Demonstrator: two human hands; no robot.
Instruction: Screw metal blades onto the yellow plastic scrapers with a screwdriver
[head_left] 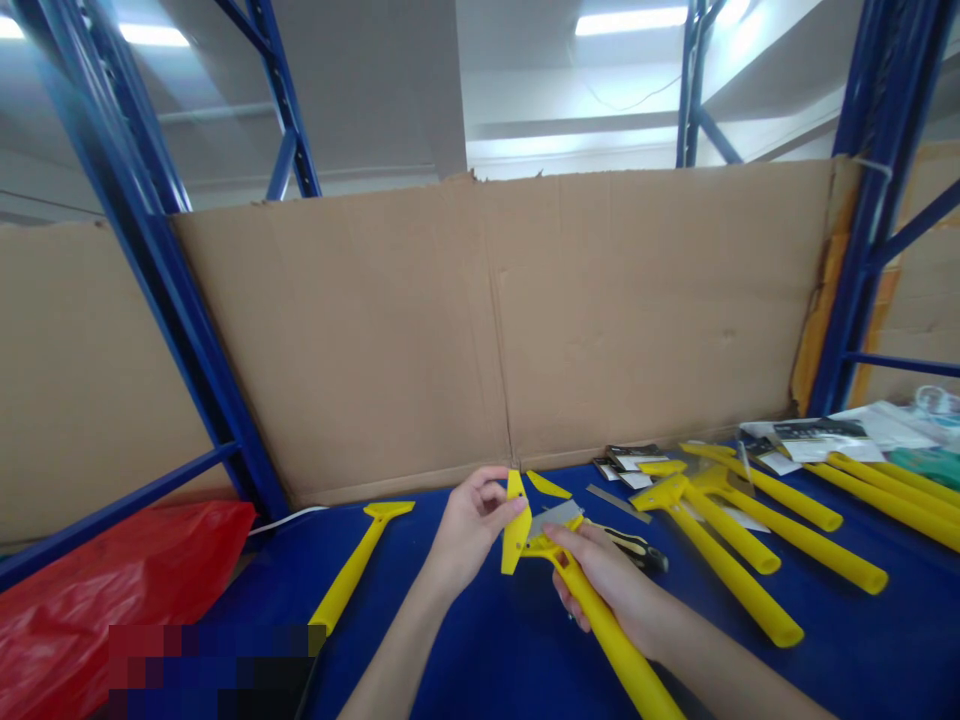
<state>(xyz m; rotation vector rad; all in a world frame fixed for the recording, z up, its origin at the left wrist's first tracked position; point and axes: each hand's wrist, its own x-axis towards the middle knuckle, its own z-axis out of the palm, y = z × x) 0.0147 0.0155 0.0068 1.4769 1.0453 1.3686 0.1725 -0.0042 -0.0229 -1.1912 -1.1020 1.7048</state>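
Between the thumb and fingers of my left hand [469, 525] is a yellow cover plate [516, 525] with small holes, held upright. My right hand [600, 570] grips a yellow scraper [611, 640] near its head, with the long handle slanting down toward me. A grey metal blade [556, 520] lies on the scraper's head. The plate is close to the head; whether they touch I cannot tell. Behind my hands, another yellow cover plate [549, 485] rests on the blue table [480, 640]. A screwdriver with a black and cream handle [637, 548] lies partly hidden beyond my right hand.
One yellow scraper [352, 570] lies at left, near a red plastic bag [127, 580]. Several yellow scrapers [739, 570] are spread at right, with packets [634, 462] behind them. A thin metal strip [619, 503] lies near the cardboard wall [510, 330]. Blue rack posts [862, 210] stand at the sides.
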